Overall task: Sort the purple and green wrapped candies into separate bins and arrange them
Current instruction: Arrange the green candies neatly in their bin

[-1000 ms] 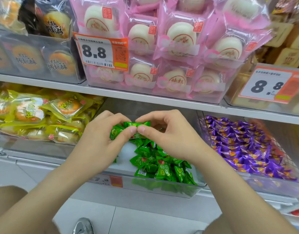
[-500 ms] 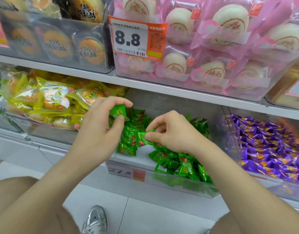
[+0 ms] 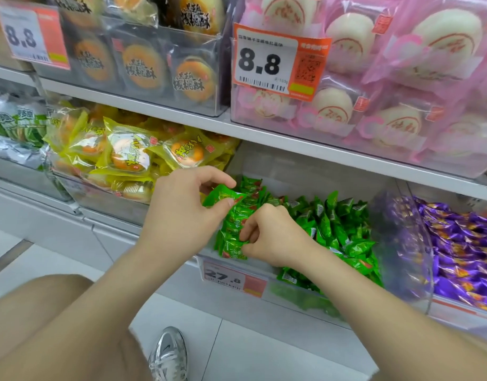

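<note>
Left hand (image 3: 181, 215) is pinching one green candy (image 3: 219, 196) between thumb and forefinger. Right hand (image 3: 272, 237) is pinching the upright green row (image 3: 231, 229) inside the clear bin (image 3: 274, 283)

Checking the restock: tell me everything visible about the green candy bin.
The green candy bin is clear plastic, set between yellow pastry packs and the purple candy bin. A 27.8 price tag sits on its front wall. Green wrapped candies lie in it. The left hand and right hand reach in, each pinching candies.
</note>
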Action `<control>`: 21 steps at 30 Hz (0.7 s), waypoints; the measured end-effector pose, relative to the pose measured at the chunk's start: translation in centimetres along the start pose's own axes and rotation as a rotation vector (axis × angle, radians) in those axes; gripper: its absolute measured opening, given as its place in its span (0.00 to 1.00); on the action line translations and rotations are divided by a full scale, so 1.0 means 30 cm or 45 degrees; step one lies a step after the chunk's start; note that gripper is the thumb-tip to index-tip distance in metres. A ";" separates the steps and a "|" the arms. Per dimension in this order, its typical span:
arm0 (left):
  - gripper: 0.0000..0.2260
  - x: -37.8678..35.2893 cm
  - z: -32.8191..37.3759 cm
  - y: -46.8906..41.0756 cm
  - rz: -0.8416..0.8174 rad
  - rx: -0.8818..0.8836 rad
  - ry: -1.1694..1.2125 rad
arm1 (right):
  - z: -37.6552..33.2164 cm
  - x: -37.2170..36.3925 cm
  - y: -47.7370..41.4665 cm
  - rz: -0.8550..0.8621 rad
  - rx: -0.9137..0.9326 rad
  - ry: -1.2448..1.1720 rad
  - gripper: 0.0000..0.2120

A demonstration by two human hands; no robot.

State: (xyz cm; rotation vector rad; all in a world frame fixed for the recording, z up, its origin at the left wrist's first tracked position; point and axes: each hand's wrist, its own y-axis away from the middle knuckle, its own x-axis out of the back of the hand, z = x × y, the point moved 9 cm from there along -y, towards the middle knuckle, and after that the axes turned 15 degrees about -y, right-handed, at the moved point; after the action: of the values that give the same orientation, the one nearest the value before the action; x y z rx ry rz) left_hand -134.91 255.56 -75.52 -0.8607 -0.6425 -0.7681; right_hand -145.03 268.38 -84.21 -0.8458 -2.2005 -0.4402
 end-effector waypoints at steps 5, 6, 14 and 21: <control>0.09 0.014 0.006 0.002 -0.002 -0.004 -0.023 | -0.017 -0.022 0.003 -0.033 0.068 0.061 0.05; 0.09 0.014 0.006 0.003 -0.005 -0.004 -0.026 | -0.023 -0.027 0.003 -0.047 0.088 0.070 0.05; 0.08 -0.008 0.015 0.010 -0.062 -0.031 -0.058 | -0.032 -0.039 0.007 -0.049 0.130 0.107 0.07; 0.09 0.003 0.005 0.002 -0.089 -0.043 -0.043 | -0.025 0.148 0.028 0.231 0.057 -0.172 0.11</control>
State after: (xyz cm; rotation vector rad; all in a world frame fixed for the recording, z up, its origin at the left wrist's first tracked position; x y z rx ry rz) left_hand -134.82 255.69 -75.40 -0.8873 -0.6938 -0.8307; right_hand -146.38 270.52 -80.40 -1.0671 -2.2219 -0.2507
